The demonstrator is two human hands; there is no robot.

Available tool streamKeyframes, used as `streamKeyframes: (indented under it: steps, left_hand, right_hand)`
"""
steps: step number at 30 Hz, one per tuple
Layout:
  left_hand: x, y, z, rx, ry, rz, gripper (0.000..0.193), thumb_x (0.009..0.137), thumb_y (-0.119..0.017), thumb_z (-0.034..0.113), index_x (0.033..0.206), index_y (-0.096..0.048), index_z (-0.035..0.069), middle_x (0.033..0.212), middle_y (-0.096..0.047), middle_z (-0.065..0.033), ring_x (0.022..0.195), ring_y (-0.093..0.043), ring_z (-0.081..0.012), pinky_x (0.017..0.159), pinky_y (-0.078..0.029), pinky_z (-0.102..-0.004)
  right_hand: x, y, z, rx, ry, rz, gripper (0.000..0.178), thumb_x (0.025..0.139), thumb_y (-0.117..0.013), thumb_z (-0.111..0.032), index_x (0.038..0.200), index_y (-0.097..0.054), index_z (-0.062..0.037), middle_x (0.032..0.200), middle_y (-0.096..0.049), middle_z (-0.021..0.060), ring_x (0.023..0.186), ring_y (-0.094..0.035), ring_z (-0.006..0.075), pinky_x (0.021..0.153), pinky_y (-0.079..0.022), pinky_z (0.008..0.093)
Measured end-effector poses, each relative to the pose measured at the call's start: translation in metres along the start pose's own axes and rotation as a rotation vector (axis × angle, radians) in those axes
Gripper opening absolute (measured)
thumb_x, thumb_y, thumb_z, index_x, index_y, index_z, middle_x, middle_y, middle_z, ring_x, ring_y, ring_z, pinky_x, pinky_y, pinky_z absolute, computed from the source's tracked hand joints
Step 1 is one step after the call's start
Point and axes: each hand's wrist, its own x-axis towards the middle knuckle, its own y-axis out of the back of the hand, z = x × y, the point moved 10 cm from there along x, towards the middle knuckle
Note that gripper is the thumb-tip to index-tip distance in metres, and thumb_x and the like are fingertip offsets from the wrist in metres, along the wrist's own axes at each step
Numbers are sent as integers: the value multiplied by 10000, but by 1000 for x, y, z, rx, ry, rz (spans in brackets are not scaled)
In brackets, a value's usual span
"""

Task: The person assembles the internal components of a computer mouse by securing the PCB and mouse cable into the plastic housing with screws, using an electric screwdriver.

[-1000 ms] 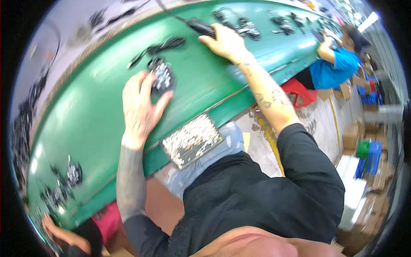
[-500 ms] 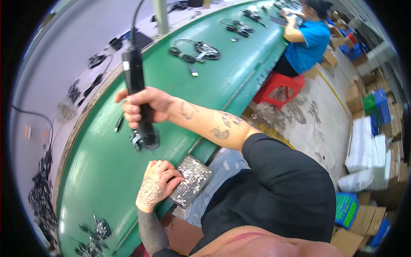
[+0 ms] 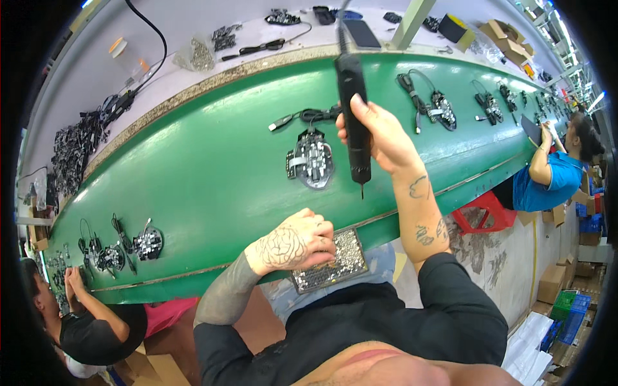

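Observation:
My right hand (image 3: pixel 383 138) is wrapped round a black electric screwdriver (image 3: pixel 351 80), its cord running up and its thin bit pointing down over the green bench surface (image 3: pixel 212 186). Just left of the bit lies an opened computer mouse (image 3: pixel 313 161) with its inner parts showing and its cable bundled behind it. My left hand (image 3: pixel 290 246) bends over a shallow dark tray (image 3: pixel 310 279) near my lap, fingertips curled together at the small silvery screws (image 3: pixel 347 252) in it. Whether a screw is pinched there is hidden by the fingers.
Several opened mice with cables (image 3: pixel 443 109) line the bench on the right, and more (image 3: pixel 148 243) on the left. One co-worker (image 3: pixel 547 174) sits at far right, another (image 3: pixel 96 328) at lower left. A ledge (image 3: pixel 270 59) behind holds cables and a bag of small parts.
My view has swung round, bringing the left co-worker into sight. The screwdriver, blurred before, now shows clearly with its bit beside the mouse. My left hand stays at the screw tray.

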Motion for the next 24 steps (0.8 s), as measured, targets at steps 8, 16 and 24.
streamKeyframes:
  steps: [8, 16, 24]
  left_hand:
    - [-1, 35, -4, 9, 122, 274, 266, 766, -772, 276, 926, -647, 105, 852, -603, -34, 787, -588, -199, 726, -460, -337]
    - [-14, 72, -31, -207, 312, 627, 257, 791, -755, 169, 980, -639, 40, 837, -599, -57, 739, -581, -161, 675, -488, -289]
    - [0, 125, -4, 286, 345, 820, 548, 774, -751, 332, 1160, -541, 4, 947, -643, -133, 896, -645, -332, 774, -507, -421]
  right_hand:
    - [-13, -11, -33, -155, 389, 67, 533, 675, -817, 35, 1123, -531, -8, 957, -604, 16, 857, -586, 88, 768, -505, 246]
    - [-21, 24, -32, 578, 178, 283, 234, 920, -631, -315, 909, -575, -88, 825, -576, 51, 715, -559, 181, 673, -509, 328]
    - [-11, -16, -17, 618, 147, -133, 394, 920, -588, -150, 1263, -437, -25, 1007, -566, 108, 958, -580, 257, 916, -495, 457]
